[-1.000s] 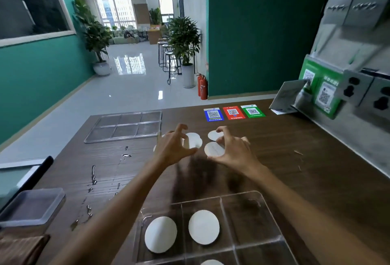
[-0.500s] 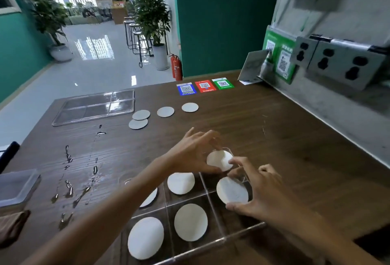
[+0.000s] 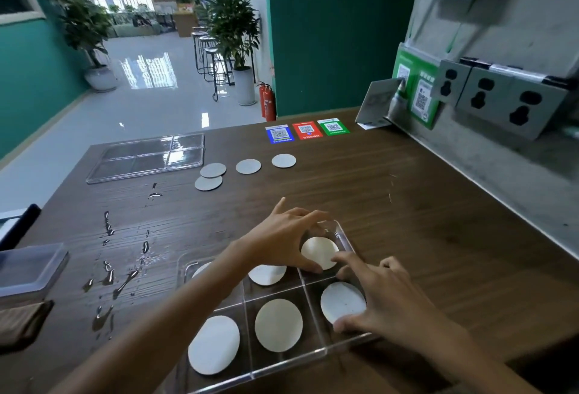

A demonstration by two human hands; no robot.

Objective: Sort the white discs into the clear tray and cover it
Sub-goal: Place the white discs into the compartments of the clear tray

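Both hands are over the clear, six-compartment plastic tray (image 3: 316, 359) near the front of the dark wooden tabletop (image 3: 407, 205). The left hand (image 3: 282, 241) curls over the far right compartment, its fingertips on the round white disc (image 3: 318, 251) lying there; whether its grip is truly pinching or only touching, I cannot tell. The right hand (image 3: 391, 302) spreads loosely over the near right compartment, fingertips at the edge of a second white disc (image 3: 341, 302), its grip relaxed.

Every visible compartment holds a disc, while four greyish-white discs (image 3: 247, 166) lie loose further back, beside the clear flat lid (image 3: 147, 157).

The likely trouble: a disc left tilted against a divider wall would keep the lid from seating flat. The tray looks light and slick (water droplets (image 3: 125, 280) glisten just to its left), so a sideways press from either hand could slide it. Doubling the spare discs up may raise stacks too high to cover.
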